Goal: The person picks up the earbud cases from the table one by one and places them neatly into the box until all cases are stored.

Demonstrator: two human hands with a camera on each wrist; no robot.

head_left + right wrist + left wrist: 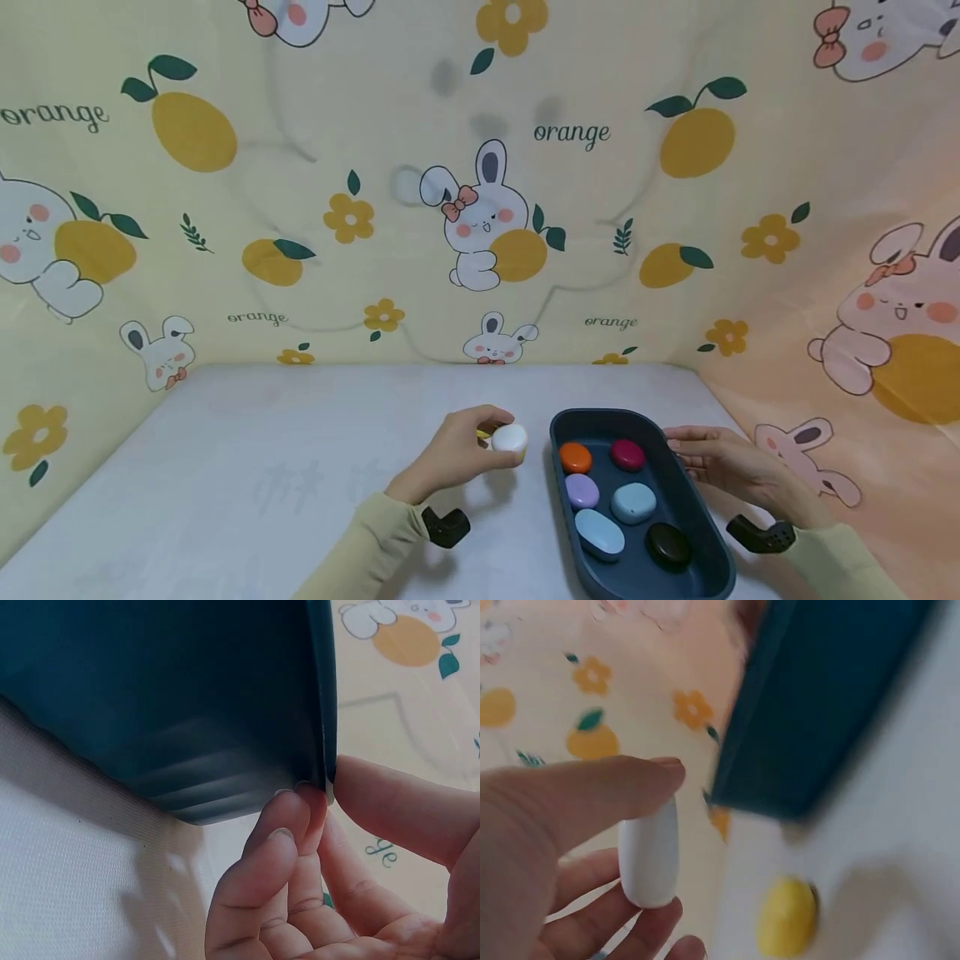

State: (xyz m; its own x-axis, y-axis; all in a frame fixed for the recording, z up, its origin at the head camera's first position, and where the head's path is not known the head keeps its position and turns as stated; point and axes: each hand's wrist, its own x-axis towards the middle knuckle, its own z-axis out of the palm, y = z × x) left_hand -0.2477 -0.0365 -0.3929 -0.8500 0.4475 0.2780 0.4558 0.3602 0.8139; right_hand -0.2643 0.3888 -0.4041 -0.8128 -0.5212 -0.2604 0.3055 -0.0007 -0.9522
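Note:
My left hand [465, 446] pinches a smooth white pebble-like piece [649, 859] between thumb and fingers, above the table left of the tray. Beyond that hand, a yellow piece [787, 918] lies on the white surface, mostly hidden by the fingers in the head view. A deep dark-blue tray [693, 500] stands at the right. Its right rim is pinched between the thumb and fingers of my right hand [738, 467]. Inside the tray lie smooth rounded pieces: orange [575, 457], crimson [627, 454], lavender [581, 492], two light blue, and black [668, 546].
The white tabletop [225, 492] stretches to the left of the tray. A patterned cloth [420, 83] with rabbits and oranges hangs behind and along both sides. Its right side [900, 467] comes close to my right hand.

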